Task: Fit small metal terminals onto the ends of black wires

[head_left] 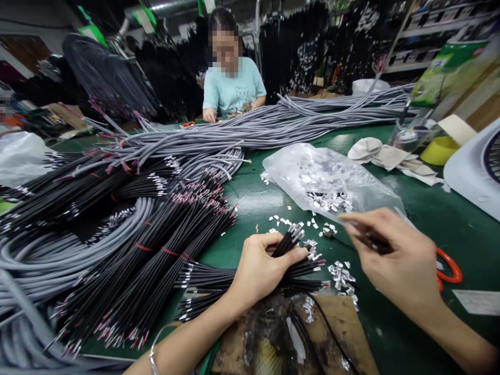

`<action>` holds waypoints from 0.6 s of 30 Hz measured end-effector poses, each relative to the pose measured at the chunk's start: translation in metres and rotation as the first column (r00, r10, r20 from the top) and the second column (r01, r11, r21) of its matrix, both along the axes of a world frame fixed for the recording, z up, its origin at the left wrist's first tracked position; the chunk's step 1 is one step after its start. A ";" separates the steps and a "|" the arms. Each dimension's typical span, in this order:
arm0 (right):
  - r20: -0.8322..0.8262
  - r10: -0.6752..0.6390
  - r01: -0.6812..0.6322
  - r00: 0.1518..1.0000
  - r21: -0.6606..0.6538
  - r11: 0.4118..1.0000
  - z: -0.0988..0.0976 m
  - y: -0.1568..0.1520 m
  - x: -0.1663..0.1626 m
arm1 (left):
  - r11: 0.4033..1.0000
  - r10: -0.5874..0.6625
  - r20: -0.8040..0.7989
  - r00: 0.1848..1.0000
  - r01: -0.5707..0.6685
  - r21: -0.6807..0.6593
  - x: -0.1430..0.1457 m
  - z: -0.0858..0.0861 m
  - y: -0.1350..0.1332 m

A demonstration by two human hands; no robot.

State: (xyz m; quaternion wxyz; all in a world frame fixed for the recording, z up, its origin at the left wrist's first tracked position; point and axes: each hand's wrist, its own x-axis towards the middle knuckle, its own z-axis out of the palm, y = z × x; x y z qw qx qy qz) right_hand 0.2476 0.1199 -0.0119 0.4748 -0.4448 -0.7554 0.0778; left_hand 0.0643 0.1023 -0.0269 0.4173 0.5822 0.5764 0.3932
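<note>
My left hand (260, 260) is closed around a small bunch of black cables (288, 240), whose silver-wrapped ends point up and away. Under it lie more black cables (214, 276) with foil-like bands near their ends. My right hand (394, 255) is closed in a pinch to the right, apart from the left. A slim dark tool (373, 240) sits in its fingers; its exact kind is hidden. Small silver foil pieces (341, 275) are scattered between the hands. Beyond them, a clear plastic bag (312, 172) holds many more foil pieces.
Tied black cable bundles (156, 260) and grey cable coils (128, 229) fill the left. Long grey cables (265, 125) cross the table before a seated person (234, 86). Orange-handled scissors (449, 265), a white fan (474, 166) and a stained board (347, 328) are nearby.
</note>
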 end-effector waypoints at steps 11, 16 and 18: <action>-0.039 0.248 -0.251 0.968 -0.159 0.955 -0.019 -0.006 -0.007 | 0.982 -0.149 -0.020 0.989 0.145 -0.122 -0.004 0.006 0.002; -0.074 0.308 -0.316 0.949 -0.191 0.929 -0.016 -0.007 -0.009 | 0.983 -0.142 0.004 0.990 0.141 -0.120 -0.001 0.010 -0.001; -0.061 0.307 -0.313 0.950 -0.175 0.933 -0.015 -0.007 -0.007 | 0.985 -0.085 0.061 0.995 0.093 -0.142 0.001 0.010 -0.001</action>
